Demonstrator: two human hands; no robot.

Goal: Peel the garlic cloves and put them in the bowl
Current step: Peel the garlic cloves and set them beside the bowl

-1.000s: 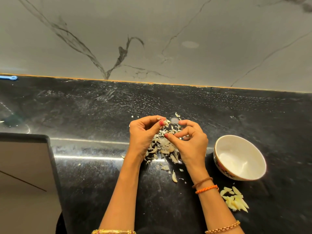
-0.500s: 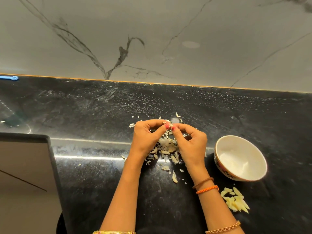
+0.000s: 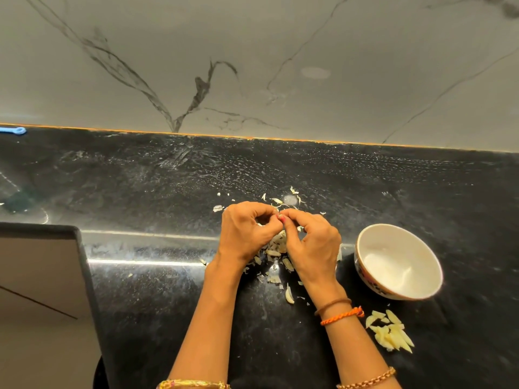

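garlic clove [image 3: 278, 215]: only a sliver of it shows, pinched between the fingertips of both hands where they meet above the heap of skins [image 3: 276, 249]. the left hand [image 3: 247, 231] curls its thumb and forefinger in toward that spot, and the right hand [image 3: 314, 242] does the same from the other side, so each grip is narrow and closed on the clove. how much skin remains on it cannot be told. the skins lie scattered on the black bench [image 3: 140, 290], under and between the hands, with a few flakes beyond the knuckles. the white bowl [image 3: 365, 248] stands on the bench just right of the right hand, tilted a little toward the camera. nearer the person, just in front of the bowl, a small cluster of pale yellow peeled cloves [image 3: 391, 334] lies on the bench beside the right forearm, which wears an orange thread band [image 3: 341, 315].
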